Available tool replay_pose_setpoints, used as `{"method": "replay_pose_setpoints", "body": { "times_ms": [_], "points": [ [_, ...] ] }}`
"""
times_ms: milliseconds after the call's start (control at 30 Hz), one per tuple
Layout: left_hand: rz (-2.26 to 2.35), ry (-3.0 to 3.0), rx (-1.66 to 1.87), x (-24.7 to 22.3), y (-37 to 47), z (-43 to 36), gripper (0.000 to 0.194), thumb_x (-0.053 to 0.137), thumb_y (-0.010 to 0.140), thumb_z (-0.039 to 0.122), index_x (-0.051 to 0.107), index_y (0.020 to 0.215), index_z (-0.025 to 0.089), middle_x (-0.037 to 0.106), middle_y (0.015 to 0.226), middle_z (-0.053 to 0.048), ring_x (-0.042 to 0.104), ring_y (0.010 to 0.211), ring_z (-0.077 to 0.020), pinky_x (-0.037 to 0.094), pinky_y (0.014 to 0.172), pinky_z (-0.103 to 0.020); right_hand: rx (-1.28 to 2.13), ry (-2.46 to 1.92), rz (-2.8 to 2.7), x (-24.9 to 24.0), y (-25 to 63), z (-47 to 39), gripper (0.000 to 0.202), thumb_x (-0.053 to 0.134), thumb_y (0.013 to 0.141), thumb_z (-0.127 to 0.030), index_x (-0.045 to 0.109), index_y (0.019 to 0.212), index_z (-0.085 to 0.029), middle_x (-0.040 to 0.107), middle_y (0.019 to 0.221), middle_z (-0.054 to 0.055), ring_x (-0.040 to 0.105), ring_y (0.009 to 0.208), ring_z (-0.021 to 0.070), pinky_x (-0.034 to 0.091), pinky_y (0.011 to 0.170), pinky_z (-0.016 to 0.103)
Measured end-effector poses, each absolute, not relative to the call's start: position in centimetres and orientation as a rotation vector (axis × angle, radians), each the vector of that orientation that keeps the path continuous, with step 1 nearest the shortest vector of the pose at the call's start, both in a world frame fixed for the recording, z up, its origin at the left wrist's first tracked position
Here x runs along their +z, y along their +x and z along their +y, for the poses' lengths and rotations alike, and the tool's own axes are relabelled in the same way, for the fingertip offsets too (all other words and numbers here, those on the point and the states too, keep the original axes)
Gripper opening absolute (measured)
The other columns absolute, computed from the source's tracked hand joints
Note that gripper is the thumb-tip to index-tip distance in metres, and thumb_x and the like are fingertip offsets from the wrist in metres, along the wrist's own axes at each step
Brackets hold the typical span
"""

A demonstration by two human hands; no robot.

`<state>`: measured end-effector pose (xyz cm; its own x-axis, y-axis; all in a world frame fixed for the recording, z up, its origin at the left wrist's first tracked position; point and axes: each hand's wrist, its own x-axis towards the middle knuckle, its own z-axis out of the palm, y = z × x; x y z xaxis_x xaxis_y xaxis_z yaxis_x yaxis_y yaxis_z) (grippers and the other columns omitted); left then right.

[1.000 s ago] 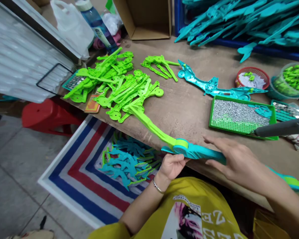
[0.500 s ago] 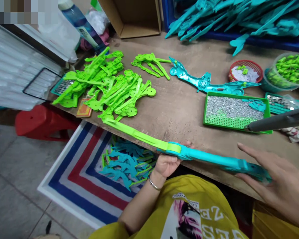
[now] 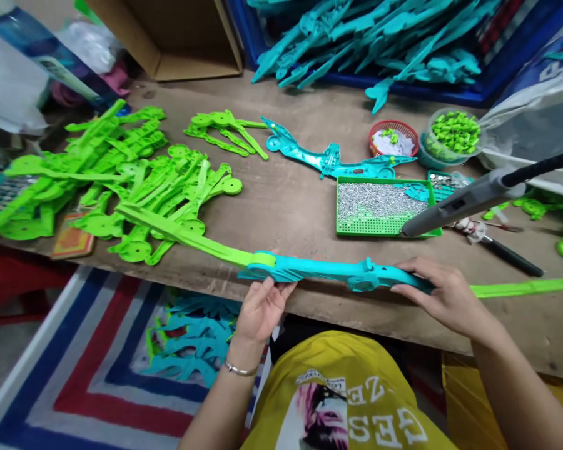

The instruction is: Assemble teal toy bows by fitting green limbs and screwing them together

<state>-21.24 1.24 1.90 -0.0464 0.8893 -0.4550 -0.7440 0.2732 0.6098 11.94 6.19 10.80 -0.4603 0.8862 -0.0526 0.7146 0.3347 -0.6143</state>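
Observation:
A long turquoise plastic part [image 3: 326, 269] runs across the front edge of the bench, held between both my hands. My left hand [image 3: 261, 305] grips it from below near its left end, thumb and fingers pinched at the round joint. My right hand [image 3: 443, 294] is closed over its other end, thumb below and fingers on top, hiding that tip. From the left joint a green plastic arm [image 3: 192, 236] stretches to the pile of green arms [image 3: 169, 194]. Another green strip [image 3: 525, 287] emerges beyond my right hand; its connection is hidden.
Behind the part lie a green tray [image 3: 380, 234] of small silver screws, a grey electric screwdriver [image 3: 464, 201] and a second turquoise part [image 3: 304, 153]. Farther back are a red basket [image 3: 373, 147], a tub [image 3: 443, 164] of green pieces and a blue crate [image 3: 492, 87] of turquoise parts.
My right hand, spread loosely at the part's right end before, has closed on it. The part has turned to lie more level. The whole view has swung to the right.

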Motion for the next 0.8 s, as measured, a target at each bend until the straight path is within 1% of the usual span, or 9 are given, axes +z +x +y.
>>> {"method": "replay_pose_setpoints", "body": {
  "times_ms": [100,167,233,300,367,467,533,633,800],
  "points": [
    [1.015,0.299,1.032,3.5,-22.0,1.4,0.032,0.077,0.082,0.046,0.073,0.097,0.018,0.078,0.102,-0.012,0.077,0.090,-0.0250,0.064,0.079,-0.034,0.784,-1.363,-2.234,10.6,11.7,5.8,0.016,0.065,0.093,-0.035,0.069,0.099,-0.020,0.074,0.094,0.007,0.069,0.086,0.0210,0.054,0.077,0.034],
    [1.044,0.464,0.763,4.8,-22.4,1.2,0.041,0.078,0.079,0.051,0.074,0.093,0.014,0.078,0.090,-0.016,0.076,0.066,-0.0229,0.061,0.056,-0.026,0.763,-1.353,-2.183,10.3,11.6,5.7,0.015,0.066,0.092,-0.033,0.070,0.098,-0.020,0.073,0.092,0.008,0.068,0.084,0.0212,0.055,0.076,0.035],
    [1.080,0.680,0.691,6.0,-22.1,1.0,0.037,0.079,0.079,0.048,0.074,0.083,0.012,0.076,0.075,-0.013,0.070,0.050,-0.0191,0.056,0.045,-0.024,0.765,-1.349,-2.152,10.1,11.6,5.6,0.015,0.068,0.090,-0.032,0.071,0.099,-0.020,0.074,0.092,0.008,0.069,0.084,0.0213,0.055,0.075,0.035],
    [1.173,0.945,0.864,7.1,-21.2,1.1,0.024,0.076,0.083,0.039,0.073,0.083,0.015,0.075,0.072,-0.008,0.069,0.051,-0.0175,0.058,0.049,-0.026,0.762,-1.350,-2.135,9.9,11.7,5.6,0.019,0.070,0.088,-0.032,0.071,0.103,-0.019,0.074,0.095,0.008,0.069,0.086,0.0215,0.055,0.077,0.035],
    [1.263,1.327,1.109,7.8,-19.7,1.7,0.015,0.074,0.085,0.028,0.072,0.097,0.020,0.077,0.089,-0.006,0.074,0.072,-0.0199,0.063,0.068,-0.032,0.744,-1.355,-2.130,9.8,11.8,5.6,0.021,0.072,0.087,-0.033,0.071,0.102,-0.018,0.073,0.092,0.008,0.069,0.083,0.0206,0.054,0.074,0.034],
    [1.305,2.057,1.111,8.1,-17.5,3.4,0.045,0.075,0.084,0.021,0.063,0.127,0.024,0.068,0.128,-0.010,0.065,0.120,-0.0290,0.051,0.106,-0.050,0.721,-1.349,-2.129,9.8,11.9,5.6,0.020,0.069,0.089,-0.036,0.072,0.092,-0.017,0.070,0.081,0.007,0.065,0.072,0.0178,0.050,0.066,0.030],
    [1.341,2.432,0.898,7.9,-16.7,4.6,0.058,0.073,0.085,0.022,0.053,0.140,0.023,0.061,0.140,-0.014,0.054,0.133,-0.0346,0.035,0.116,-0.061,0.728,-1.336,-2.111,9.8,11.9,5.6,0.024,0.068,0.090,-0.039,0.072,0.088,-0.016,0.069,0.077,0.006,0.063,0.069,0.0167,0.048,0.063,0.030],
    [1.399,2.717,0.582,7.3,-16.6,6.1,0.057,0.064,0.089,0.016,0.047,0.144,0.017,0.064,0.133,-0.016,0.056,0.125,-0.0358,0.030,0.114,-0.065,0.858,-1.392,-2.058,10.0,12.3,6.2,0.027,0.071,0.088,-0.043,0.074,0.088,-0.016,0.070,0.077,0.006,0.063,0.070,0.0159,0.047,0.064,0.029],
    [1.379,2.885,0.369,6.7,-17.0,7.8,0.044,0.048,0.092,0.008,0.053,0.136,0.014,0.068,0.100,-0.011,0.061,0.092,-0.0272,0.049,0.090,-0.044,1.461,-1.573,-1.904,9.3,13.9,8.7,0.038,0.069,0.085,-0.053,0.074,0.093,-0.016,0.069,0.072,0.001,0.056,0.060,0.0117,0.042,0.054,0.024]
  ]
}}
